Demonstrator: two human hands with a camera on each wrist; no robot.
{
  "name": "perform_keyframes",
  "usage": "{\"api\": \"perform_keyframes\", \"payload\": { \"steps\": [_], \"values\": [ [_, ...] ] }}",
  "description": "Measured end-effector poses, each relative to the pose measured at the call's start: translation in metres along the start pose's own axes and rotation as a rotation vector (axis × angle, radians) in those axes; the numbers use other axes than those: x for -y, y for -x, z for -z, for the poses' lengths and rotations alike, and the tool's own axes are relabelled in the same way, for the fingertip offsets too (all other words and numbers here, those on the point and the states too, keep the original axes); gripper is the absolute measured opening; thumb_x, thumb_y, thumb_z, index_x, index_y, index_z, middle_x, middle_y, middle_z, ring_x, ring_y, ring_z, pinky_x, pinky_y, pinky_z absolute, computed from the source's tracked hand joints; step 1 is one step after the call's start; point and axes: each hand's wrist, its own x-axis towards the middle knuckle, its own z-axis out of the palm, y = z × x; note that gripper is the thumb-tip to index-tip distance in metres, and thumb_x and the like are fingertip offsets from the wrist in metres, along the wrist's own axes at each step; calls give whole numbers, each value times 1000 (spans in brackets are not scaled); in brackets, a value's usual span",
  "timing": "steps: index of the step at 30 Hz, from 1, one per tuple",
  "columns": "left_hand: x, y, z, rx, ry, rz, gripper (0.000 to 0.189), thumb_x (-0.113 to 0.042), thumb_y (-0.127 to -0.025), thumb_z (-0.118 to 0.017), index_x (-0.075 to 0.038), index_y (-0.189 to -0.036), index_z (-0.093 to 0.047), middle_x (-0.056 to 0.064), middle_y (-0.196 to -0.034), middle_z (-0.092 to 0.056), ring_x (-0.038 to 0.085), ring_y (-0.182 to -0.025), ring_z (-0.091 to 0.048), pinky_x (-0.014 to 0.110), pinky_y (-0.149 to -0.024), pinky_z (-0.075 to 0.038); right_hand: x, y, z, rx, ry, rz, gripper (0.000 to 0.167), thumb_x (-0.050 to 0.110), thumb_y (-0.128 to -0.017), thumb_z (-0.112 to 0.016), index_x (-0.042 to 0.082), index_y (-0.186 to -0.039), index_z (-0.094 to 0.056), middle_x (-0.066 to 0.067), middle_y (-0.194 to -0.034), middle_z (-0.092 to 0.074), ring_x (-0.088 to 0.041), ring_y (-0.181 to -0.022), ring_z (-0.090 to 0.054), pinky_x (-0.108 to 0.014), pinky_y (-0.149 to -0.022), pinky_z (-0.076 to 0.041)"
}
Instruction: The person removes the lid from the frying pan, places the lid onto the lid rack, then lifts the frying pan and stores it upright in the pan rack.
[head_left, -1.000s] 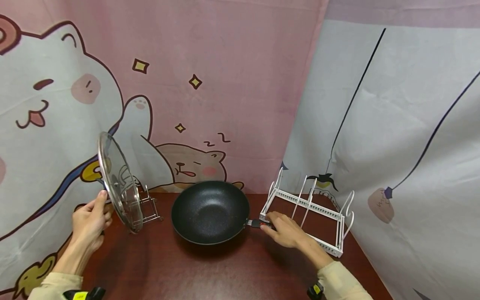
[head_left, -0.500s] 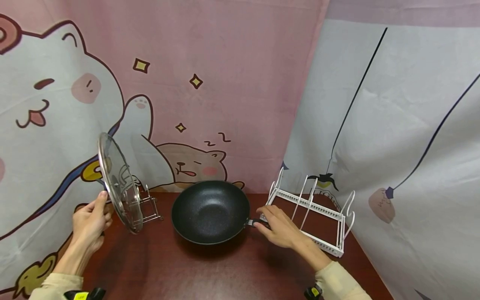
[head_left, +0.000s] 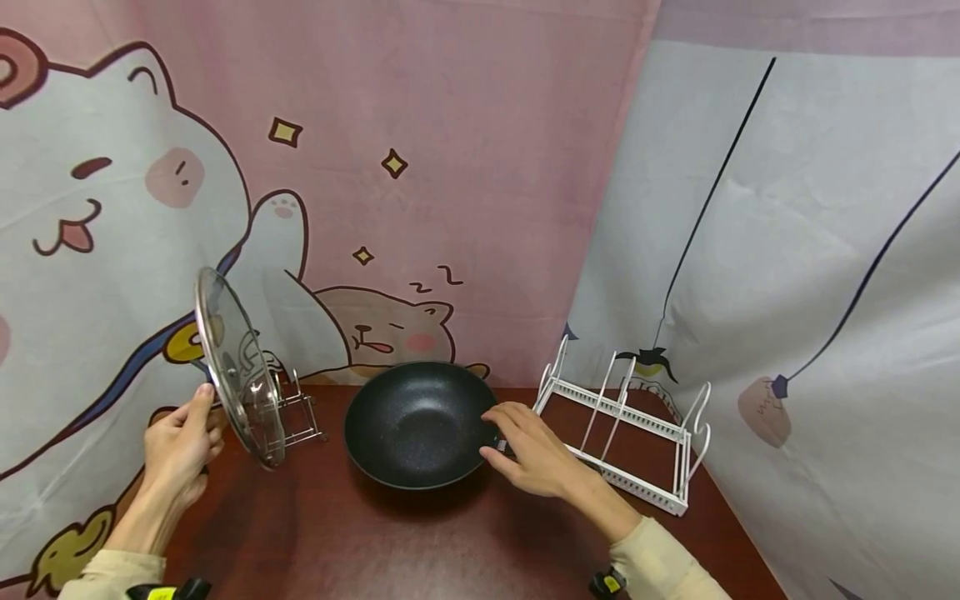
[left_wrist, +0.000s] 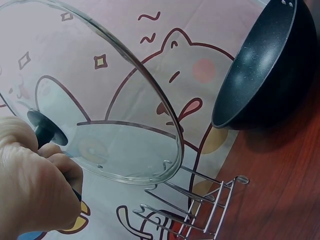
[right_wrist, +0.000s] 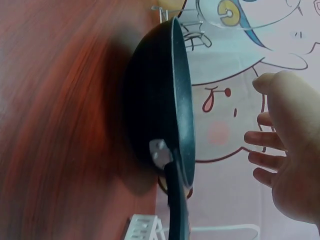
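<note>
In the head view my left hand (head_left: 178, 446) grips the knob (left_wrist: 47, 129) of a glass pot lid (head_left: 243, 375) with a metal rim. The lid is held up on edge, above the table at the left. A black wok (head_left: 420, 429) sits on the table in the middle, its handle pointing right. My right hand (head_left: 534, 454) hovers over the base of that handle (right_wrist: 176, 200), fingertips overlapping the wok's right rim in the head view. In the right wrist view its fingers are spread and apart from the wok, holding nothing.
A white rack (head_left: 648, 492) with upright dividers stands on the right of the dark red table (head_left: 420, 550). Behind the lid is a small metal wire rack (head_left: 306, 425). A printed cloth (head_left: 487, 167) hangs at the back and right side.
My right hand has moved left, from along the wok's handle to the wok's right rim, and its fingers have straightened. The left hand and lid stay put.
</note>
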Motion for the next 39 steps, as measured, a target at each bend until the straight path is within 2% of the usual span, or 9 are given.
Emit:
{"api": "perform_keyframes", "payload": {
  "steps": [8,13,19,26,33,39],
  "values": [
    [0,0,2,-8,-16,13,45,-44,-111,-70,-16,-76,-69,-9,-61,-48,3,-51,-42,25,-43,-35,14,-14,-3,22,-1,53,58,44,-111,-71,10,-157,-60,-16,-159,-63,-36,-154,-56,-59,-129,-47],
    [0,1,4,-13,-24,13,46,-45,-111,-69,-15,-76,-69,-9,-61,-47,3,-51,-41,27,-44,-33,21,-24,-4,30,34,87,62,44,-112,-70,9,-161,-57,-16,-161,-62,-36,-156,-55,-58,-131,-45],
    [0,1,7,-11,-13,1,44,-44,-111,-69,-16,-77,-69,-9,-60,-47,3,-51,-41,27,-44,-32,28,-34,-5,42,18,111,64,44,-112,-70,9,-163,-54,-15,-164,-59,-36,-159,-52,-60,-132,-44],
    [2,3,6,-17,-37,19,44,-46,-111,-69,-16,-79,-69,-9,-61,-46,3,-51,-42,27,-44,-34,35,-41,-13,47,1,105,64,45,-112,-68,11,-164,-53,-12,-167,-58,-34,-163,-48,-57,-135,-41],
    [1,3,6,-18,-18,17,49,-46,-112,-68,-15,-75,-63,-9,-59,-45,4,-50,-40,35,-50,-24,44,-52,-19,57,-15,107,65,45,-114,-66,11,-166,-51,-12,-170,-55,-34,-166,-45,-56,-137,-39],
    [0,3,7,-28,-20,20,49,-47,-111,-69,-14,-75,-64,-8,-59,-45,4,-50,-40,30,-46,-29,52,-64,-28,69,-43,111,65,46,-115,-63,11,-167,-50,-12,-172,-53,-34,-167,-44,-57,-138,-38]
  ]
}}
